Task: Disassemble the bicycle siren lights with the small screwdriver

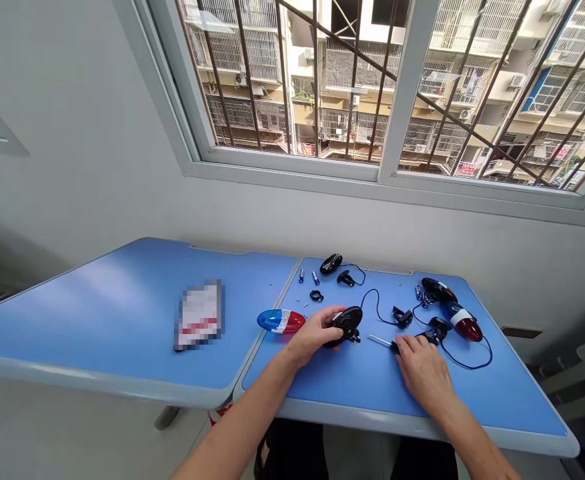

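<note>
My left hand (317, 335) is closed around a black oval casing (347, 323), holding it above the table with its dark side showing. A thin cable runs from the casing to a small black clip-shaped piece (402, 318). My right hand (422, 367) has its fingers around the dark handle of a screwdriver (381, 341), low at the tabletop, the metal shaft pointing left. Left of my left hand lies a blue, white and red oval light cover (281, 321). Small screws (305, 307) lie just beyond that cover.
Toward the wall are batteries (315, 277), a black ring clamp (316, 295) and another black casing (331, 264). A dark red-and-blue bicycle light (465, 322) and looped cables lie at the right. A blurred packet (199, 315) rests on the left blue table (97, 307).
</note>
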`<action>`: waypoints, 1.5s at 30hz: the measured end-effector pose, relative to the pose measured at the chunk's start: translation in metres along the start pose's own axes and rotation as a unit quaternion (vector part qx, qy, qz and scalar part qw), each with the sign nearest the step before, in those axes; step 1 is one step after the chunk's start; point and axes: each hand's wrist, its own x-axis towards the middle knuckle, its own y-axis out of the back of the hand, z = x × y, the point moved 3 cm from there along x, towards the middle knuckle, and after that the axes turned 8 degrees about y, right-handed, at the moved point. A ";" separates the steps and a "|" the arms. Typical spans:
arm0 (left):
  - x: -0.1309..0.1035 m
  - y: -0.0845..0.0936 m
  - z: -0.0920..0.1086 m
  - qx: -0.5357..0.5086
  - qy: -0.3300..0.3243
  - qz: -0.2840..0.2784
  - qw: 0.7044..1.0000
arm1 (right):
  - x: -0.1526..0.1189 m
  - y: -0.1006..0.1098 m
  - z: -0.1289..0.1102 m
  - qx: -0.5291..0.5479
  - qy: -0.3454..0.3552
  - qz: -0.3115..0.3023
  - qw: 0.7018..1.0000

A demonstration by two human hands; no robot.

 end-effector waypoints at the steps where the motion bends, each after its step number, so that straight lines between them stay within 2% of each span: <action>1: -0.001 0.000 0.001 -0.004 0.003 0.004 1.000 | 0.000 -0.002 0.001 -0.001 -0.005 -0.005 1.000; 5: -0.003 -0.001 0.002 -0.013 0.008 0.012 1.000 | -0.001 -0.002 0.005 0.040 -0.029 -0.017 0.999; 8: -0.002 -0.001 0.000 -0.033 0.011 0.006 0.999 | 0.000 0.005 0.009 0.183 -0.061 0.001 0.981; 10: -0.001 -0.002 -0.002 -0.051 0.009 -0.009 0.999 | 0.000 0.008 0.012 0.318 -0.107 0.006 0.942; 13: -0.002 -0.005 -0.003 -0.076 0.012 -0.035 0.996 | 0.002 0.007 0.014 0.495 -0.202 -0.025 0.845; 15: -0.003 -0.008 -0.003 -0.088 0.019 -0.046 0.995 | 0.005 0.006 0.013 0.557 -0.243 -0.033 0.794; 22: -0.008 -0.014 -0.002 -0.074 0.020 -0.042 0.996 | 0.017 0.007 0.003 0.623 -0.306 0.003 0.719; 27: -0.010 -0.013 -0.006 -0.067 0.016 -0.024 0.997 | 0.018 0.013 -0.003 0.636 -0.322 0.022 0.701; 33: -0.011 -0.014 -0.008 -0.043 0.007 0.005 0.999 | 0.011 0.013 -0.003 0.640 -0.310 0.026 0.703; 45: -0.013 -0.015 -0.007 -0.031 -0.002 0.009 0.999 | 0.011 0.010 -0.006 0.640 -0.311 0.024 0.702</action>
